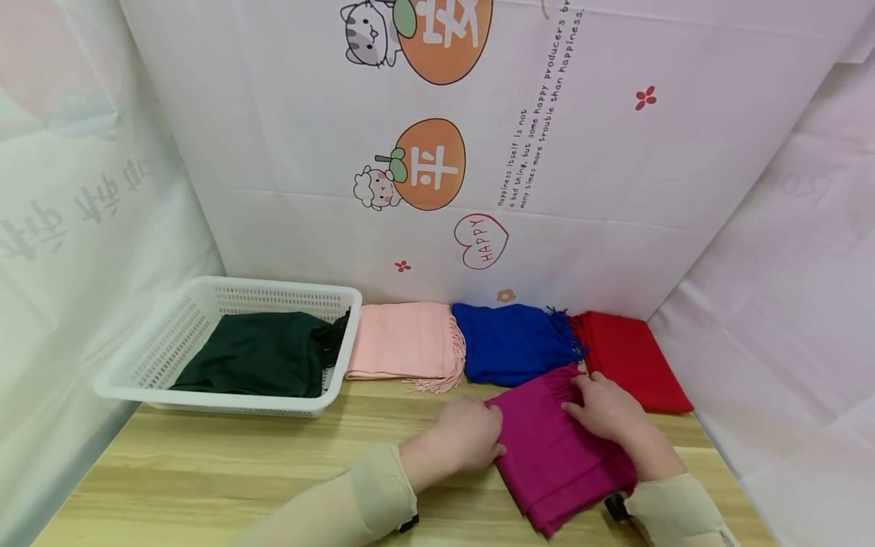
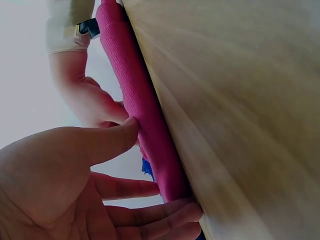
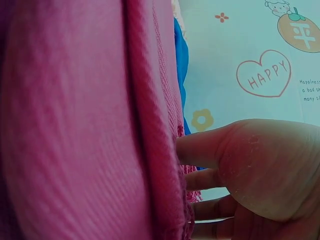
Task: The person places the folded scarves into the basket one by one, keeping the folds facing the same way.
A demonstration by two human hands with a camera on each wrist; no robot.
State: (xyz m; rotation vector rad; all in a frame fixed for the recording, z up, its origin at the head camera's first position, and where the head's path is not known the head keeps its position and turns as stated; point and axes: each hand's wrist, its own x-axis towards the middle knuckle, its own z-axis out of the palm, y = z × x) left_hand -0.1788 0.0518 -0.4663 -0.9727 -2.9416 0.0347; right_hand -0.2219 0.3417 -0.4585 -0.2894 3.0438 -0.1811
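Observation:
A folded magenta scarf (image 1: pixel 557 448) with a fringe at its far right corner lies askew on the table. My left hand (image 1: pixel 468 433) touches its left edge. In the left wrist view, the thumb (image 2: pixel 127 132) meets the fold while fairly straight fingers (image 2: pixel 165 220) lie along the edge near the tabletop. On the opposite side, my right hand (image 1: pixel 608 410) rests at the fringed edge. The right wrist view has that thumb (image 3: pixel 200 147) against the cloth, with the fingers spread and their tips hidden behind it.
A white plastic basket (image 1: pixel 342 365) at the left holds a dark green scarf (image 1: pixel 263 353). Along the back lie folded pink (image 1: pixel 399 342), blue (image 1: pixel 516 342) and red (image 1: pixel 632 361) scarves. A printed white sheet (image 1: pixel 307 220) hangs behind the wooden table (image 1: pixel 225 463).

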